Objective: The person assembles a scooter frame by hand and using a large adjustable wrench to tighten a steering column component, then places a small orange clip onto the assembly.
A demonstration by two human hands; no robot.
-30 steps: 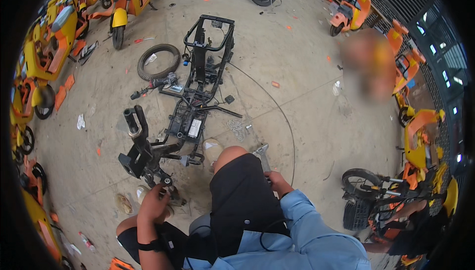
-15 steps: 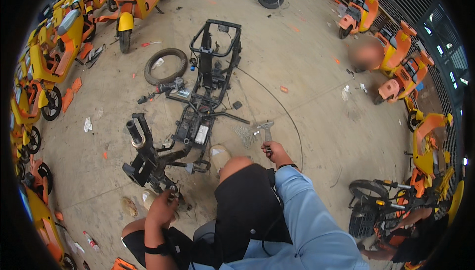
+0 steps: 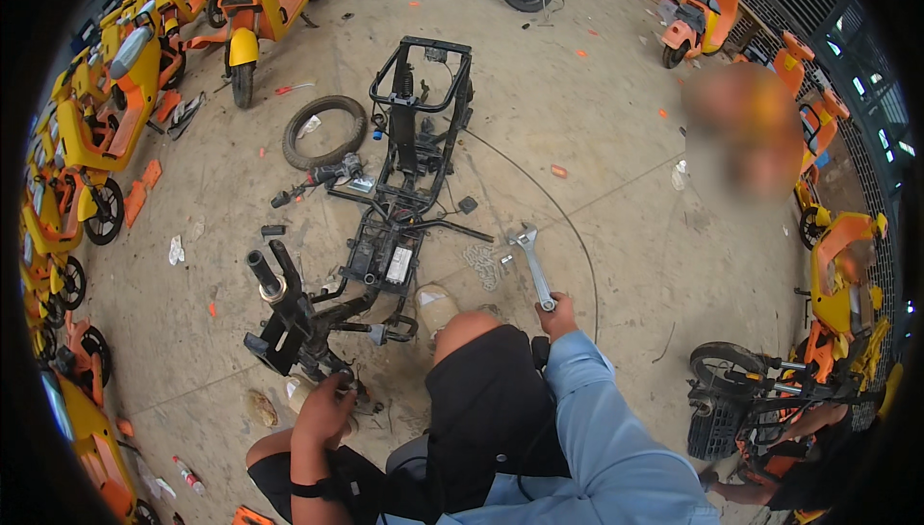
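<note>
A stripped black scooter frame [image 3: 385,217] lies on the concrete floor before me, its steering tube and front fork [image 3: 303,323] toward me at the left. My left hand [image 3: 325,408] is closed at the lower end of the fork; what its fingers grip is hidden. To the right of the frame, my right hand [image 3: 557,317] closes on the handle end of a silver adjustable wrench [image 3: 535,270], jaw pointing away from me. Just left of the wrench is a pile of small metal fasteners [image 3: 481,267].
A loose tire [image 3: 325,132] and a power tool [image 3: 327,174] lie left of the frame. A black cable [image 3: 558,203] curves across the floor at right. Yellow scooters [image 3: 106,130] line both sides. Another person's arm [image 3: 813,419] is beside a partly dismantled scooter [image 3: 741,395] at lower right.
My right hand has shifted toward me and slightly right, so more of the wrench handle shows. The left hand stays at the fork's lower end.
</note>
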